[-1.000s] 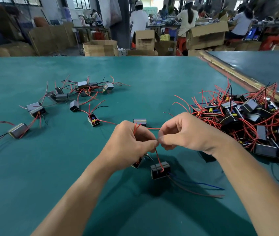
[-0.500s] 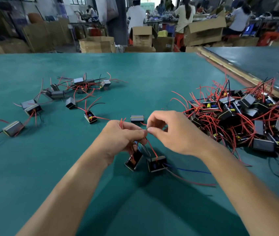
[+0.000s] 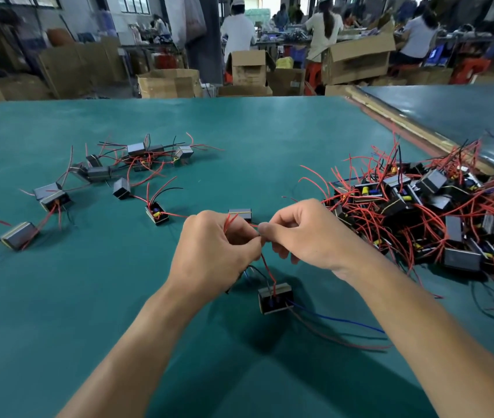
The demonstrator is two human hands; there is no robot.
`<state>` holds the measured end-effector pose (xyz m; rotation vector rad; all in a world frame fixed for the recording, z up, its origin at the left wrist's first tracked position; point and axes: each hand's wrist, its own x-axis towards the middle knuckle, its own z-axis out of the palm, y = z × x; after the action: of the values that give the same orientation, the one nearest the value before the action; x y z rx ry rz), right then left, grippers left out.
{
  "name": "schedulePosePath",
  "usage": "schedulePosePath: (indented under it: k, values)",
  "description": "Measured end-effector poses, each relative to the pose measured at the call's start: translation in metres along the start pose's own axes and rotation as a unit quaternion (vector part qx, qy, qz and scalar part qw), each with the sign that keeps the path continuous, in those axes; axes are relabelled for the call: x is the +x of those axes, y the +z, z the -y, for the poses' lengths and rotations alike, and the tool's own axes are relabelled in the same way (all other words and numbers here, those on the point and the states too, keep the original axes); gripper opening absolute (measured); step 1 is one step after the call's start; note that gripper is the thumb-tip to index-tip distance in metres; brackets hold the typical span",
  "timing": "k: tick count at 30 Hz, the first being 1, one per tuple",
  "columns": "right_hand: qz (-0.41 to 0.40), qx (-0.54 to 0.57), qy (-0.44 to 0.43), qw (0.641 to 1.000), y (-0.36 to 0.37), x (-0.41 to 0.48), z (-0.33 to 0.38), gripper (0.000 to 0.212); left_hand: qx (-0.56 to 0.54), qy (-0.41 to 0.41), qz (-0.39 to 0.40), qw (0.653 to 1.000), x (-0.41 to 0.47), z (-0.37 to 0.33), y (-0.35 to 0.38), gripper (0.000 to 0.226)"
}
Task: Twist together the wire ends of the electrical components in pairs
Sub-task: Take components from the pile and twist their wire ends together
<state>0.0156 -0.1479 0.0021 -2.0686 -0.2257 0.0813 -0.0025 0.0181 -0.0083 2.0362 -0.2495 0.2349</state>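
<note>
My left hand (image 3: 212, 251) and my right hand (image 3: 306, 233) meet fingertip to fingertip above the green table (image 3: 58, 297), both pinching thin red wire ends (image 3: 257, 230). One red wire (image 3: 266, 268) runs down to a small black boxed component (image 3: 275, 298) that hangs or rests just below my hands, trailing a blue wire (image 3: 336, 320). A second component is mostly hidden under my left hand. Another small grey component (image 3: 240, 214) lies on the table just beyond my fingers.
A large tangled pile of components with red wires (image 3: 426, 206) fills the right side. Several components with wires (image 3: 137, 161) lie scattered at the left and middle left. Cardboard boxes (image 3: 168, 82) and people at work stand beyond the far edge.
The hanging component has swung lower and to the right under my hands. The second component, seen half a second ago beside it, is now hidden beneath my left hand. Both hands keep pinching the wires.
</note>
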Motion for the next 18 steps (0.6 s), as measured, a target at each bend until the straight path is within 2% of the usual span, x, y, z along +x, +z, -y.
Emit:
schedulePosePath:
  k: [6,10,14,16,18]
  values:
    - [0.026,0.029,-0.015,0.999,-0.003,-0.001,0.001,0.022,-0.022,-0.028,0.031,0.999,-0.001,-0.001,0.000,0.013]
    - [0.046,0.031,-0.042,0.998,-0.007,-0.002,0.001,0.018,-0.071,-0.072,0.048,0.994,0.002,-0.002,-0.003,0.017]
    - [0.057,-0.018,-0.103,0.993,-0.009,-0.004,0.001,0.015,-0.130,-0.128,0.076,0.980,0.003,-0.002,-0.006,0.015]
    - [0.059,-0.049,-0.143,0.987,-0.010,-0.004,0.001,0.017,-0.182,-0.170,0.119,0.961,0.004,-0.003,-0.009,0.014]
    - [0.052,-0.048,-0.167,0.983,-0.010,-0.003,0.001,0.020,-0.273,-0.236,0.171,0.917,0.006,-0.003,-0.012,0.007]
